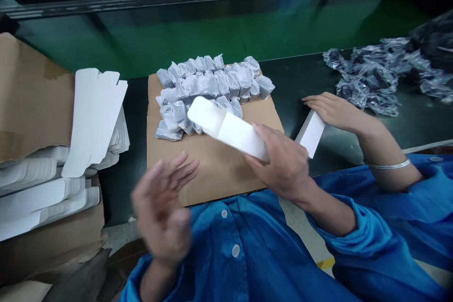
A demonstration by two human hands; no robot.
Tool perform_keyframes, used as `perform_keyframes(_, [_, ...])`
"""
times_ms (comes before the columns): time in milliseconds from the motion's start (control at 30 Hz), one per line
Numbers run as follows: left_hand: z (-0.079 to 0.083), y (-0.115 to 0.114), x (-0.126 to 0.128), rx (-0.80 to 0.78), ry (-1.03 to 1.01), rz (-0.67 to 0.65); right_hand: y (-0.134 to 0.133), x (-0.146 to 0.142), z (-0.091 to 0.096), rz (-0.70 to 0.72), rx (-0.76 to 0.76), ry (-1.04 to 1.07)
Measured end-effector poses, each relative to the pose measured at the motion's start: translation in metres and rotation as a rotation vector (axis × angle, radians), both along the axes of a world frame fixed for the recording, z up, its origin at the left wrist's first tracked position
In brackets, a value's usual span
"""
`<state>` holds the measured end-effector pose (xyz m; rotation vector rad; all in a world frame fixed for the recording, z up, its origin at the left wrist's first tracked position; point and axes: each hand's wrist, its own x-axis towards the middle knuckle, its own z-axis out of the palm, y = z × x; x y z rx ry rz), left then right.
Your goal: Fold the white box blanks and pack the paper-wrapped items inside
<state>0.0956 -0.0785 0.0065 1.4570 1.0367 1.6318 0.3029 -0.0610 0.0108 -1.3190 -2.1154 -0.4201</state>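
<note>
A long white carton is gripped in my right hand, its end flap sticking out to the upper left. My left hand is raised to the left of the carton, touching nothing, its fingers apart and blurred by motion. Beneath both hands lies a flat sheet of brown cardboard. Rows of small items in whitish wrapping stand on its far part, and the carton's flap covers a few of them.
Flat white cartons are stacked at the left in and beside a brown cardboard box. At right, a co-worker's hand rests on another white carton. Clear plastic-wrapped items lie behind it. A green panel borders the table's far side.
</note>
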Motion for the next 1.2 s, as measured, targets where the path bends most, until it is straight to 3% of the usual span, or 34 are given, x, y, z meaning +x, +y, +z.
perform_keyframes(33, [-0.004, -0.003, 0.012, -0.010, 0.008, -0.025, -0.004, -0.007, -0.003, 0.022, 0.020, 0.009])
perform_keyframes(100, [-0.011, -0.004, 0.031, -0.079, 0.039, 0.048, -0.016, -0.021, -0.004, 0.146, -0.035, 0.012])
perform_keyframes(200, [-0.013, 0.003, 0.033, -0.215, 0.176, 0.236, -0.025, -0.028, 0.007, 0.362, -0.380, 0.132])
perform_keyframes(267, [-0.010, 0.008, 0.024, -0.279, 0.304, 0.173, -0.021, -0.025, 0.018, 0.373, -0.551, 0.336])
perform_keyframes(333, [-0.006, 0.010, 0.015, -0.261, 0.382, 0.082, -0.009, -0.020, 0.025, 0.402, -0.588, 0.513])
perform_keyframes(467, [-0.003, 0.008, 0.006, -0.187, 0.455, 0.000, 0.015, -0.011, 0.027, 0.623, -0.739, 0.623])
perform_keyframes(633, [-0.006, 0.004, 0.004, -0.330, 0.517, -0.196, 0.033, -0.004, 0.027, 0.390, -0.824, 1.169])
perform_keyframes(700, [-0.005, 0.005, 0.005, -0.305, 0.568, -0.224, 0.038, -0.006, 0.026, 0.404, -0.945, 1.315])
perform_keyframes(800, [-0.004, 0.007, 0.006, -0.151, 0.643, -0.211, 0.041, -0.011, 0.023, 0.522, -1.138, 1.364])
perform_keyframes(900, [-0.008, 0.010, 0.008, -0.048, 0.697, -0.175, 0.037, -0.016, 0.022, 0.549, -1.196, 1.362])
perform_keyframes(1067, [-0.023, 0.007, 0.013, 0.027, 0.606, -0.041, 0.028, -0.020, 0.018, 0.498, -1.168, 1.255])
perform_keyframes(1200, [-0.027, 0.003, 0.013, -0.059, 0.567, -0.079, 0.026, -0.020, 0.015, 0.492, -1.114, 1.219])
